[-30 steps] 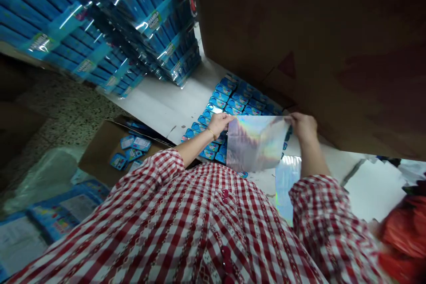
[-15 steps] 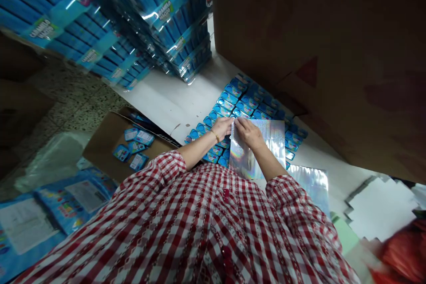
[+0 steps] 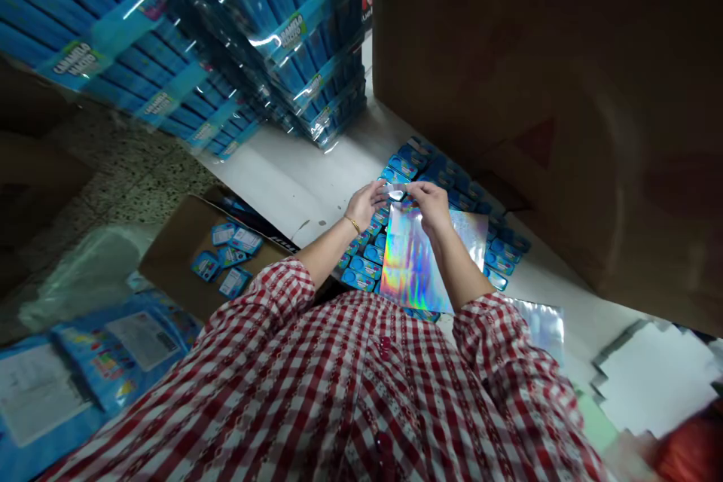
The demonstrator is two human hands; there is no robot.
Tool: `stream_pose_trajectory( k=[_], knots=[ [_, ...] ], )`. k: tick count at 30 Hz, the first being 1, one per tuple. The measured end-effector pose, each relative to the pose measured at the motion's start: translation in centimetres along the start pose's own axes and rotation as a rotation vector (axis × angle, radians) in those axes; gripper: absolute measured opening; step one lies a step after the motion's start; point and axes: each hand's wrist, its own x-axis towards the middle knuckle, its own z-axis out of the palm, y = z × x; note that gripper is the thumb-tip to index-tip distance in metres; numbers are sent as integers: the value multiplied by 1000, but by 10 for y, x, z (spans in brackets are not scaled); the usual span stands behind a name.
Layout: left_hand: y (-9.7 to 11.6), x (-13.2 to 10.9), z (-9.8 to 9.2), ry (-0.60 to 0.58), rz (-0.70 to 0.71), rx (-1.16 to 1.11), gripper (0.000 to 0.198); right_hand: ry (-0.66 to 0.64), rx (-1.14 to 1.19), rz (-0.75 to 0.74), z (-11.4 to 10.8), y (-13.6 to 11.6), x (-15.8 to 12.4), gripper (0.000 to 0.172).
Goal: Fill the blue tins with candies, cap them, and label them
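Note:
A shiny holographic bag (image 3: 415, 267) hangs in front of me over rows of small blue packets (image 3: 395, 166) laid on the white table (image 3: 282, 173). My left hand (image 3: 366, 203) and my right hand (image 3: 430, 205) are close together at the bag's top left corner, both pinching its upper edge. The left wrist wears a thin gold bracelet. My red and white checked sleeves fill the lower part of the view.
Wrapped stacks of blue boxes (image 3: 237, 38) stand at the back left. A large brown carton (image 3: 542, 90) rises on the right. An open carton (image 3: 197, 248) with loose blue packets sits below the table at left. More holographic bags (image 3: 542, 324) and white sheets (image 3: 655, 376) lie at right.
One second ago my hands held the bag spread by its two top corners. The right hand has moved left to join the left hand, and both now pinch the same corner, raised slightly.

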Motion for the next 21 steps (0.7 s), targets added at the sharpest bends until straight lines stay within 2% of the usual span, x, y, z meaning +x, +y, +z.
stream_pose_trajectory(
  k=[2, 5, 8, 10, 15, 18, 21],
  knots=[
    [12, 8, 0, -46, -84, -116, 42, 69, 119, 96, 12, 8, 15, 28],
    [24, 25, 3, -31, -60, -98, 32, 170, 176, 133, 25, 17, 27, 28],
    [28, 47, 8, 58, 5, -15, 19, 307, 192, 63, 35, 26, 38, 27],
    [29, 66, 12, 96, 54, 54, 18, 402, 173, -10, 41, 32, 48, 26],
    [33, 114, 24, 86, 233, 285, 29, 608, -113, -77, 46, 41, 75, 29],
    [33, 136, 29, 57, 325, 439, 31, 651, -302, -24, 44, 38, 86, 30],
    [31, 148, 33, 43, 352, 524, 37, 660, -458, 38, 41, 31, 92, 29]
  ],
)
